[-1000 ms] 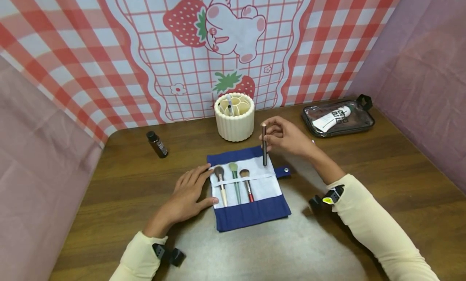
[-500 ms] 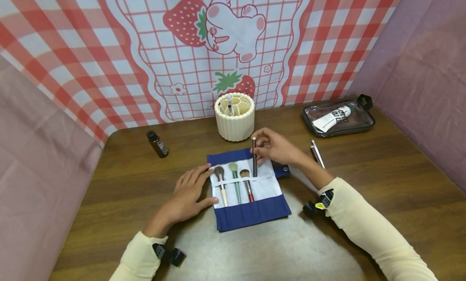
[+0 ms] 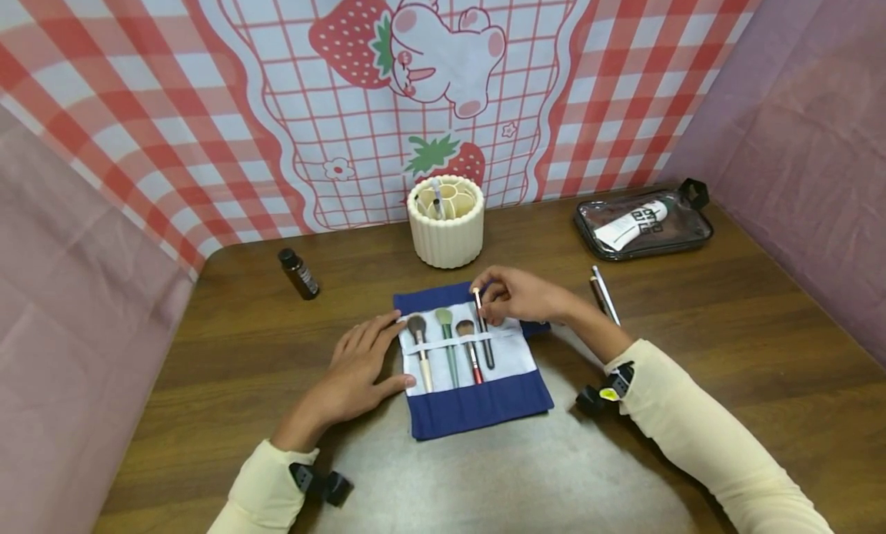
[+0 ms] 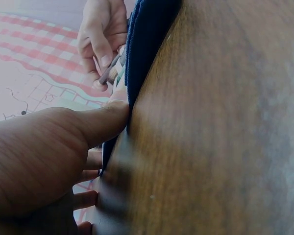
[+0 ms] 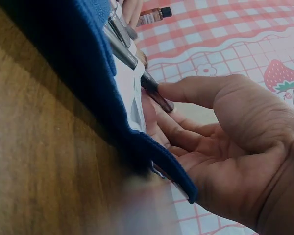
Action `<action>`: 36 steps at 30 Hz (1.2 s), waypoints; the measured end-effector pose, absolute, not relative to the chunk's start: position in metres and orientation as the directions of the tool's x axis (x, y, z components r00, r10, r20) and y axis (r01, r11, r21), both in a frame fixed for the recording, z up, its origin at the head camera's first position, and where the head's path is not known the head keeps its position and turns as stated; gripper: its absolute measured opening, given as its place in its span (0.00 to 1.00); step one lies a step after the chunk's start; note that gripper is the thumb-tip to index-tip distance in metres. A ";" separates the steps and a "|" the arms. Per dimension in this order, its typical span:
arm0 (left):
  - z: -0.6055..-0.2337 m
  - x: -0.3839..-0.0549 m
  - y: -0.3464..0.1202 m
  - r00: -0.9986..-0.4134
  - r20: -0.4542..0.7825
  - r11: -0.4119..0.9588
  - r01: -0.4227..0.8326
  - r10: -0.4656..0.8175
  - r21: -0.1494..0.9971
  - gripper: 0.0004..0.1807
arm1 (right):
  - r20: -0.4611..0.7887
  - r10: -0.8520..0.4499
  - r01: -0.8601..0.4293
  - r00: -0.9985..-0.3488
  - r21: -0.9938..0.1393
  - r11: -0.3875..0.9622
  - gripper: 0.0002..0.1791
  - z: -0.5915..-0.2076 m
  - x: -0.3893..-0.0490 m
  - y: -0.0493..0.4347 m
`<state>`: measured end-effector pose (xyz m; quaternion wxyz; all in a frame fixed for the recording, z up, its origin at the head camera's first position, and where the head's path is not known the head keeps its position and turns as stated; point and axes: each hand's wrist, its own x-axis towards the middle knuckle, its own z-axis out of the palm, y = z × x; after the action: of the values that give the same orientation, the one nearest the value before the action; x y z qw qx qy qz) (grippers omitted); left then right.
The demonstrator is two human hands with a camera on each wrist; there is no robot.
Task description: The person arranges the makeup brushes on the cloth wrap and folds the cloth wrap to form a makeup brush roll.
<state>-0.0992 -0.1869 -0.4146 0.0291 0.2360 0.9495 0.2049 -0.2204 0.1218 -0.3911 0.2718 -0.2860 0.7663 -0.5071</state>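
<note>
Right hand (image 3: 519,294): thumb and fingers pinch a slim, dark-handled brush with a pale upper end (image 3: 488,352). Brush lies over the white lining of a navy-blue fabric brush roll (image 3: 477,407), lower end pointing toward me; the roll's thin white elastic strap (image 3: 434,345) appears to cross it.

Left hand (image 3: 363,361): fingers extended, grasping nothing; fingertips and thumb rest on the roll's left edge.

Under the strap, left to right: a dark-bristled brush with a cream handle (image 3: 425,371), an all-green brush (image 3: 452,365), a brown-bristled brush with a red handle (image 3: 474,358). My pinched brush sits just right of the last.

Surroundings, on the brown wood-grain table (image 3: 228,395): cream ribbed round holder (image 3: 446,241) beyond the roll; small dark bottle with black cap (image 3: 299,275) at left; clear black-trimmed pouch (image 3: 681,238) containing a white tube (image 3: 630,226) at far right.
</note>
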 end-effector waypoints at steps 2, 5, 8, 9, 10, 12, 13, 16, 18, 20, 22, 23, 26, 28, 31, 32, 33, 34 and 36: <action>-0.415 -0.099 -0.187 -0.887 0.039 0.805 0.434 0.459 0.404 0.46 | -0.141 -0.735 -0.183 -0.663 -0.922 0.342 0.20 -0.390 -0.220 0.122; -0.414 -0.099 -0.187 -0.888 0.035 0.806 0.432 0.458 0.404 0.46 | -0.158 -0.760 -0.208 -0.631 -0.909 0.362 0.18 -0.389 -0.219 0.122; -0.415 -0.100 -0.187 -0.887 0.035 0.806 0.434 0.460 0.402 0.46 | -0.173 -0.772 -0.227 -0.612 -0.896 0.381 0.18 -0.387 -0.218 0.122; -0.415 -0.100 -0.187 -0.886 0.040 0.804 0.438 0.462 0.401 0.46 | -0.180 -0.773 -0.230 -0.608 -0.892 0.388 0.18 -0.386 -0.217 0.122; -0.415 -0.100 -0.187 -0.885 0.042 0.803 0.440 0.464 0.402 0.46 | -0.185 -0.774 -0.237 -0.605 -0.886 0.397 0.18 -0.386 -0.217 0.123; -0.415 -0.100 -0.187 -0.883 0.049 0.801 0.446 0.466 0.399 0.46 | -0.196 -0.771 -0.256 -0.606 -0.869 0.423 0.17 -0.384 -0.217 0.123; -0.415 -0.100 -0.187 -0.882 0.054 0.800 0.448 0.468 0.399 0.45 | -0.200 -0.769 -0.271 -0.607 -0.858 0.436 0.16 -0.384 -0.217 0.123; -0.415 -0.100 -0.187 -0.882 0.061 0.797 0.450 0.467 0.402 0.45 | -0.207 -0.767 -0.322 -0.607 -0.819 0.475 0.13 -0.382 -0.218 0.124; -0.415 -0.099 -0.187 -0.881 0.065 0.796 0.453 0.468 0.403 0.45 | -0.198 -0.772 -0.362 -0.604 -0.794 0.488 0.11 -0.382 -0.218 0.124; -0.415 -0.099 -0.187 -0.881 0.070 0.794 0.455 0.469 0.404 0.45 | -0.186 -0.780 -0.403 -0.598 -0.771 0.493 0.09 -0.382 -0.218 0.125; -0.415 -0.099 -0.187 -0.883 0.061 0.797 0.449 0.466 0.403 0.45 | -0.172 -0.784 -0.437 -0.596 -0.750 0.497 0.08 -0.382 -0.218 0.125; -0.415 -0.099 -0.187 -0.883 0.060 0.799 0.449 0.466 0.401 0.45 | -0.167 -0.785 -0.453 -0.596 -0.738 0.500 0.07 -0.382 -0.218 0.125; -0.415 -0.099 -0.187 -0.884 0.055 0.802 0.445 0.463 0.398 0.46 | -0.157 -0.788 -0.488 -0.596 -0.708 0.510 0.07 -0.381 -0.217 0.127; -0.415 -0.100 -0.187 -0.884 0.057 0.802 0.446 0.463 0.397 0.46 | -0.157 -0.788 -0.504 -0.596 -0.691 0.519 0.07 -0.379 -0.217 0.127; -0.415 -0.099 -0.187 -0.883 0.062 0.800 0.450 0.466 0.397 0.45 | -0.142 -0.786 -0.535 -0.602 -0.659 0.529 0.09 -0.376 -0.216 0.130; -0.415 -0.100 -0.187 -0.883 0.059 0.800 0.448 0.466 0.399 0.45 | -0.134 -0.779 -0.545 -0.613 -0.641 0.540 0.09 -0.374 -0.215 0.131; -0.415 -0.100 -0.187 -0.883 0.057 0.799 0.448 0.466 0.400 0.45 | -0.124 -0.768 -0.553 -0.629 -0.622 0.554 0.09 -0.372 -0.214 0.133; -0.415 -0.100 -0.187 -0.883 0.053 0.800 0.447 0.466 0.401 0.45 | -0.109 -0.753 -0.560 -0.649 -0.602 0.569 0.10 -0.369 -0.213 0.135; -0.415 -0.100 -0.188 -0.883 0.052 0.799 0.446 0.467 0.402 0.45 | -0.061 -0.711 -0.568 -0.700 -0.556 0.607 0.10 -0.363 -0.213 0.141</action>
<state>-0.0998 -0.1876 -0.4146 0.0247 0.2407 0.9482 0.2059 -0.2125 0.1411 -0.3627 0.1392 -0.3612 0.8855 -0.2571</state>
